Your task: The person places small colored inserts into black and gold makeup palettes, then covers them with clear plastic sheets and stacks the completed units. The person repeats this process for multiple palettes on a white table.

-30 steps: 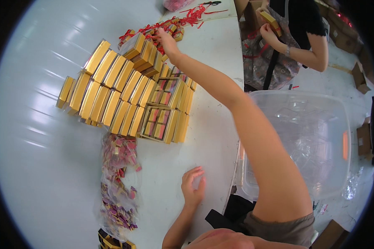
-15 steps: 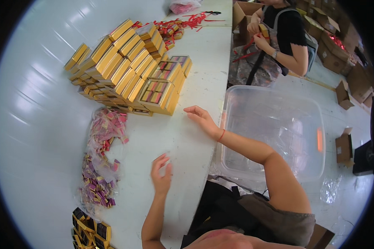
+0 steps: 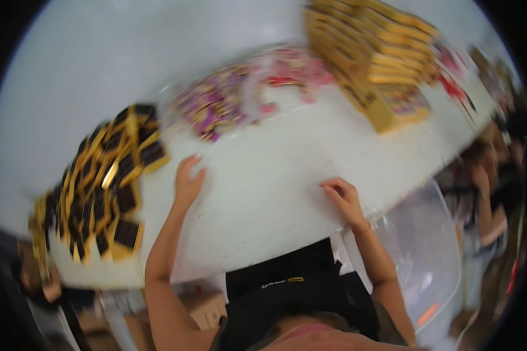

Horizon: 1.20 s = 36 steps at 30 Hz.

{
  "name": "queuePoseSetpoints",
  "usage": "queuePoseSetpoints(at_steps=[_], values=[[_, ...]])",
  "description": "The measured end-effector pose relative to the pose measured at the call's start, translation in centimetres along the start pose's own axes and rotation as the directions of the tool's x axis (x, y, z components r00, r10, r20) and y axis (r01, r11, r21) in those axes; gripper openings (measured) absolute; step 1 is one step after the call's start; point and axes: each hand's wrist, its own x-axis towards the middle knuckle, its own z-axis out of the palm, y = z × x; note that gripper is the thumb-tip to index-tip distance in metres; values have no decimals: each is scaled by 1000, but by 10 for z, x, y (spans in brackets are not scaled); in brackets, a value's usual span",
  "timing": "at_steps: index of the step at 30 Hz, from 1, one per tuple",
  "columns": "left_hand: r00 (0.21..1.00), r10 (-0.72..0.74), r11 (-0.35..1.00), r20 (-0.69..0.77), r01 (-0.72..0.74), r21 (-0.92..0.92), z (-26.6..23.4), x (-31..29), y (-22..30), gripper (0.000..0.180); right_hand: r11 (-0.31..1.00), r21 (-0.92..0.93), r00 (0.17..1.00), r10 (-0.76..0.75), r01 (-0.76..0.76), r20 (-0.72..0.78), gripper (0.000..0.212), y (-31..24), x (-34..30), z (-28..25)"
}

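Boxes [image 3: 127, 199] with dark tops and gold sides lie heaped on the bench [image 3: 252, 205], left of the left hand [image 3: 187, 187], its fingers parted from the thumb. The right hand's [image 3: 349, 203] fingers curl near a clear tub [image 3: 418, 245]; whether they are closed, I cannot tell.

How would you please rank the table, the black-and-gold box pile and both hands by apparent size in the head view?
1. White table
2. Black-and-gold box pile
3. Left hand and right hand: too alike to rank
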Motion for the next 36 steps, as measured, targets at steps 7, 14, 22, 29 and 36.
queuePoseSetpoints(at_steps=[7,14,22,29,36], values=[[994,-51,918,-101,86,386,-41,-23,-18,54,995,-77,996,-73,68,-54,13,11,-22,27],[902,-314,509,-295,423,750,-149,-112,-20,68,995,-81,991,41,-52,-126,14,12,-12,16],[906,-419,618,56,239,749,-81,-154,18,64,987,-128,876,-19,92,482,22,-39,19,99],[954,-105,808,-279,245,535,-120,-150,47,62,954,-94,679,-132,285,722,30,-58,30,138],[875,-167,609,-454,454,650,-197,-159,8,70,983,-105,618,-9,148,786,28,-39,38,149]])
